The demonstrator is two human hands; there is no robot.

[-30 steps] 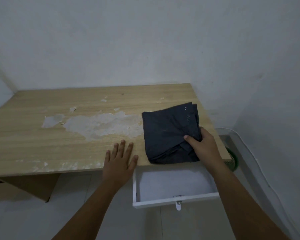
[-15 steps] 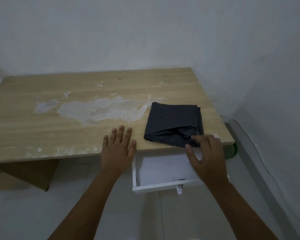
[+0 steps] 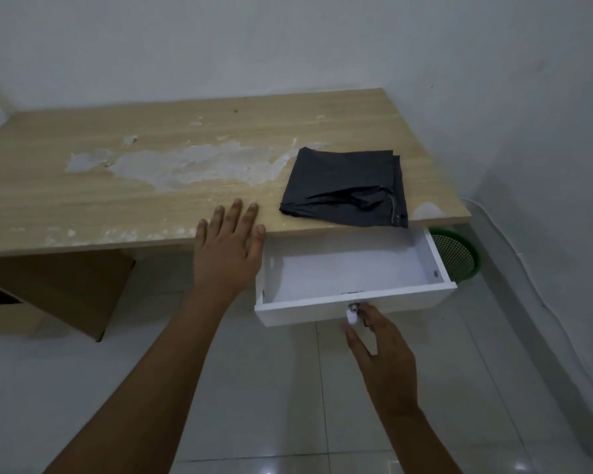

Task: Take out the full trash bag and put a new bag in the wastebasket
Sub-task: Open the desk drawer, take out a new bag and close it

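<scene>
Head view: folded black trash bag (image 3: 346, 189) lies just right of flat left hand (image 3: 228, 249), beyond the right hand (image 3: 379, 340) reaching loose-fingered at the drawer knob (image 3: 352, 314)

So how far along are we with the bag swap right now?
Looks done: a folded black trash bag lies on the desk above the open white drawer. In hand: the right hand reaches to the drawer's knob, fingers at it; the left hand rests flat on the desk edge. Left: lining the green wastebasket, which shows no liner from here.
</scene>
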